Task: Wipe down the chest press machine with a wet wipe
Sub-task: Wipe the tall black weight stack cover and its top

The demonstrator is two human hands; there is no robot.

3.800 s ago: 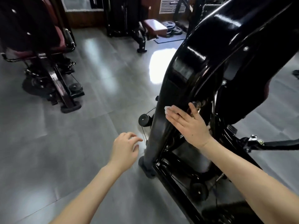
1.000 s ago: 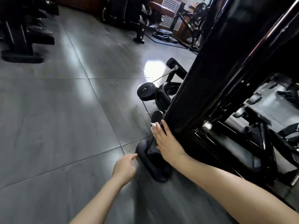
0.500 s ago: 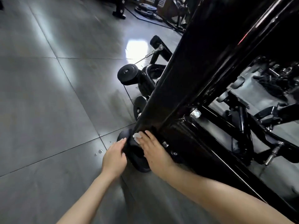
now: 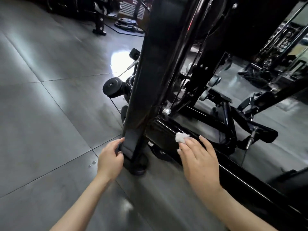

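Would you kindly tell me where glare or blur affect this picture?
Head view: a bright glare patch washes out the floor beyond the machine; head view: motion blur smears the floor nearest the camera; head view: the wet wipe under the right hand reads clearly against the black base rail.

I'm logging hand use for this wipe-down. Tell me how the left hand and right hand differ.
The left hand curls round the lower end of the upright post; the right hand lies with fingers straight on the base rail. The right hand presses a white wet wipe under its fingertips; the left hand has none. Both are bare and touch the chest press machine.
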